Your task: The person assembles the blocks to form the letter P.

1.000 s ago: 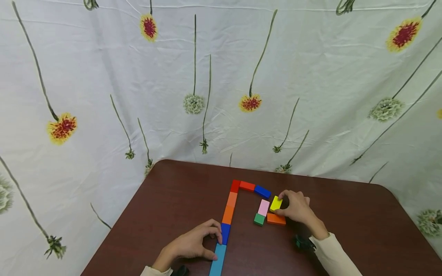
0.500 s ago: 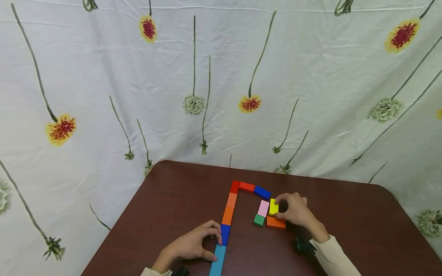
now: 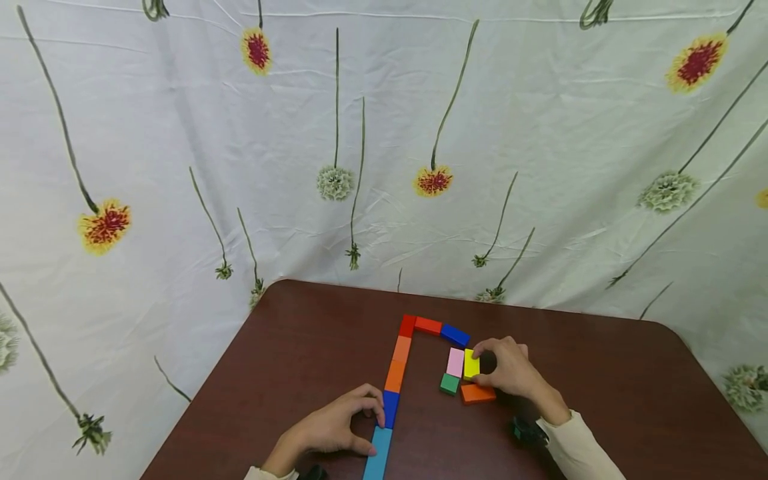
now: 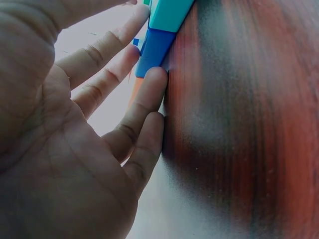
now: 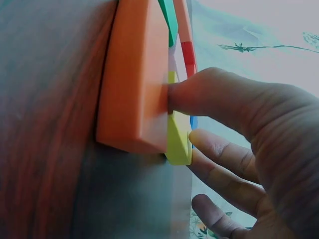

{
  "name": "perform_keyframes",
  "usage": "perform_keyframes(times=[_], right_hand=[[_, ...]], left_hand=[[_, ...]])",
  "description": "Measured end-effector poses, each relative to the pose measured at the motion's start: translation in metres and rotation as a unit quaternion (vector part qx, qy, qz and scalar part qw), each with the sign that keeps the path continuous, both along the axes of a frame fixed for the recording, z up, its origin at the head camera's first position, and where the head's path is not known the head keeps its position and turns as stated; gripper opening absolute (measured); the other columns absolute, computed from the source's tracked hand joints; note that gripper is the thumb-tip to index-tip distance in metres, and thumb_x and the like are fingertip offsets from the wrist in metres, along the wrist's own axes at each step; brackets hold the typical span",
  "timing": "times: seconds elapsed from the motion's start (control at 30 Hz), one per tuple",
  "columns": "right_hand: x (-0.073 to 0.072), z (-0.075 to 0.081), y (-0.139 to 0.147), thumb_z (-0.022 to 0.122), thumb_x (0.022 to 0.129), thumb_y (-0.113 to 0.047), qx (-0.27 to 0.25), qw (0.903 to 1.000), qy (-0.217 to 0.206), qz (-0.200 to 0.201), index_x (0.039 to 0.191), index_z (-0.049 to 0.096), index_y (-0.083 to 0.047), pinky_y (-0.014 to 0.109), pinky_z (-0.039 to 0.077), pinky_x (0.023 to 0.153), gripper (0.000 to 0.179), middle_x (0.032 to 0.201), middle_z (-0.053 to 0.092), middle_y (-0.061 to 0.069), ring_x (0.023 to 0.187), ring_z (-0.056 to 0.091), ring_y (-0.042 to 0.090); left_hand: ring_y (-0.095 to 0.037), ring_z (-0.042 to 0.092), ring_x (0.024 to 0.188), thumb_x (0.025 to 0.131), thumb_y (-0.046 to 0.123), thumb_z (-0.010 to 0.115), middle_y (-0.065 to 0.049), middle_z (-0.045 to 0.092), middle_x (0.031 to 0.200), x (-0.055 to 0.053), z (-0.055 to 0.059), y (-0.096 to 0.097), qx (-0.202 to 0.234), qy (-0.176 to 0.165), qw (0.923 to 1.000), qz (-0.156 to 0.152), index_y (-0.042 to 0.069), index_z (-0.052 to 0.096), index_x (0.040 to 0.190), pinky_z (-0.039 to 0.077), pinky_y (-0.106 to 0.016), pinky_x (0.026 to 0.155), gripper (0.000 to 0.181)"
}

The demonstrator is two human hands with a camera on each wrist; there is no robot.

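Observation:
My right hand (image 3: 512,369) pinches a yellow block (image 3: 471,365) lengthwise between thumb and forefinger. That block stands right beside a pink block (image 3: 455,362), with a green block (image 3: 449,384) at the pink one's near end. Just below the thumb lies an orange block (image 3: 479,394), large in front of the yellow block in the right wrist view. My left hand (image 3: 336,423) rests with loosely bent fingers along a row of blocks. Its thumb touches the light blue block (image 3: 379,453) and its fingertips are at the dark blue block (image 3: 391,408).
Beyond the left hand the row continues with two orange blocks (image 3: 399,363) and a red block (image 3: 407,325). From there a second red block (image 3: 429,325) and a blue block (image 3: 455,335) turn right. A flowered cloth (image 3: 384,147) hangs behind the brown table (image 3: 288,333).
My right hand has moved the yellow block left and slightly nearer, straightening it against the pink block. The orange block has shifted slightly nearer. My left hand has stayed in place.

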State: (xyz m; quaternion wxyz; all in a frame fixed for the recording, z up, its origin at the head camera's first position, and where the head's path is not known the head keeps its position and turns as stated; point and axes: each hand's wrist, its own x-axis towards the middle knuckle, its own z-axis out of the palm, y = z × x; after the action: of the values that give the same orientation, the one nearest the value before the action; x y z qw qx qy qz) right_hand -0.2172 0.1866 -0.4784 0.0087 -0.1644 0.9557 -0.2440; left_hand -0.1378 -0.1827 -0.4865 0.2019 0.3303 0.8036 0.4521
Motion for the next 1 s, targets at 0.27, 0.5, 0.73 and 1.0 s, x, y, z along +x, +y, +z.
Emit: perform_keyframes(times=[0.27,0.5,0.73,1.0], right_hand=[[-0.0002,0.0014,0.0012,0.09,0.071,-0.026,0.008,0.9998,0.015,0.004,0.099,0.074,-0.016,0.045,0.027,0.078,0.034,0.114,0.071,0.005,0.104,0.051,0.03],[-0.0009,0.0006,0.0006,0.09,0.072,-0.025,0.006,0.9998,0.015,0.007,0.099,0.074,-0.016,0.047,0.027,0.079,0.033,0.116,0.071,0.005,0.104,0.051,0.03],[-0.0007,-0.0004,0.0018,0.089,0.072,-0.024,0.007,0.9999,0.012,0.007,0.1,0.074,-0.016,0.049,0.027,0.08,0.033,0.117,0.07,0.006,0.106,0.051,0.031],[-0.0019,-0.0005,0.0028,0.089,0.072,-0.024,0.004,0.9999,0.012,0.007,0.101,0.074,-0.016,0.047,0.026,0.079,0.034,0.118,0.07,0.006,0.104,0.051,0.029]], left_hand=[[-0.014,0.049,0.11,0.083,0.027,0.083,-0.001,0.051,0.122,0.0008,0.001,-0.0002,0.004,0.008,1.0,-0.004,0.018,0.068,0.1,0.042,-0.027,0.096,0.024],[-0.014,0.049,0.111,0.082,0.025,0.084,0.0,0.051,0.123,0.0021,0.0019,-0.0002,0.003,0.002,1.0,0.001,0.019,0.068,0.099,0.041,-0.028,0.097,0.024],[-0.015,0.049,0.111,0.082,0.026,0.084,0.0,0.051,0.122,0.0021,0.0021,-0.0001,0.003,0.003,1.0,0.001,0.019,0.068,0.099,0.041,-0.028,0.097,0.024],[-0.014,0.049,0.111,0.082,0.026,0.084,0.001,0.051,0.122,0.0018,0.0021,-0.0001,0.001,0.002,1.0,0.003,0.019,0.068,0.099,0.04,-0.028,0.098,0.024]])
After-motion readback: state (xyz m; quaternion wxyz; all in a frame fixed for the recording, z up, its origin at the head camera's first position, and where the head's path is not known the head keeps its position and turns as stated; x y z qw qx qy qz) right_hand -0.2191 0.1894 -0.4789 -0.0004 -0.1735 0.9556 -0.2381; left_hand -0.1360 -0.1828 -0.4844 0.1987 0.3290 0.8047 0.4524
